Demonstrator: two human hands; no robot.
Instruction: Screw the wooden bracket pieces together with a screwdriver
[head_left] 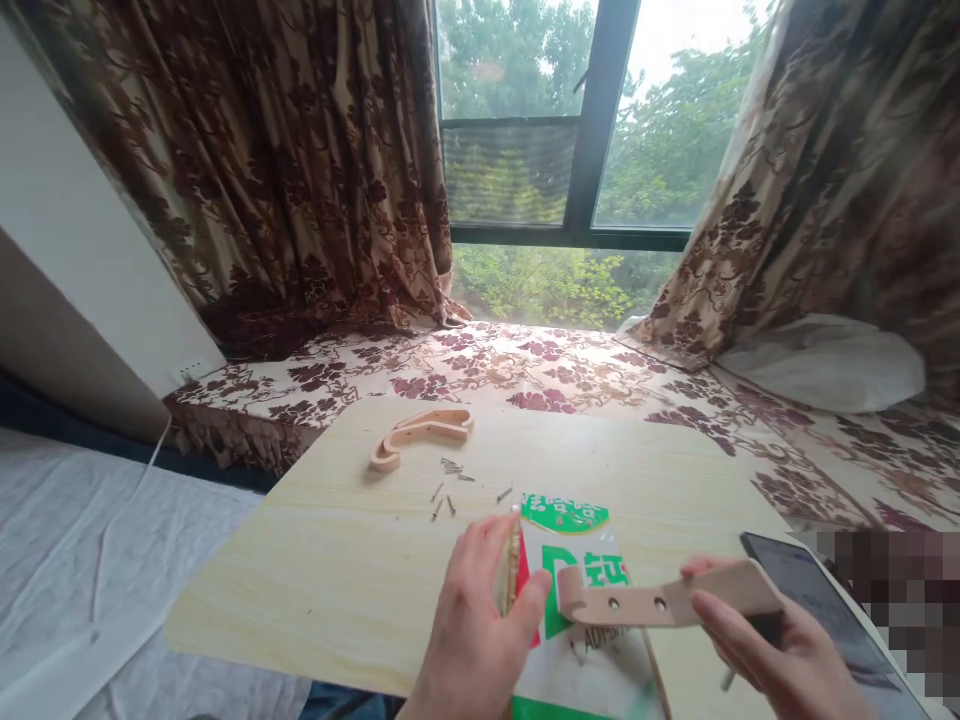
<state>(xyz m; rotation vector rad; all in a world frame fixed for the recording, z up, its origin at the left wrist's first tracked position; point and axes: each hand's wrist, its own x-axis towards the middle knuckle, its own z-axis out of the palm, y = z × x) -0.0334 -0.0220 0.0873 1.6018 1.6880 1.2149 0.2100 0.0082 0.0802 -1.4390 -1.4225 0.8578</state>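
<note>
My left hand [480, 620] grips the left edge of a white, green and red printed package [585, 670], its thumb on the near side. Between the thumb and fingers of my right hand [780, 640] is a curved wooden hook [637, 603] with two holes, and its curled end lies over the front of the package. A thin greyish tip [727, 680] shows under my right hand; I cannot make out what it belongs to. Further back on the table, more curved wooden hook pieces [431, 428] lie together. Several small screws [450, 485] are scattered near them.
The light wooden table [300, 590] has rounded corners. A dark-screened tablet or phone [825, 610] lies at its right edge. Behind it are a floral-covered window ledge [525, 365], patterned curtains [337, 180] and a white plastic bag [825, 365]. White bedding [60, 540] is at the left.
</note>
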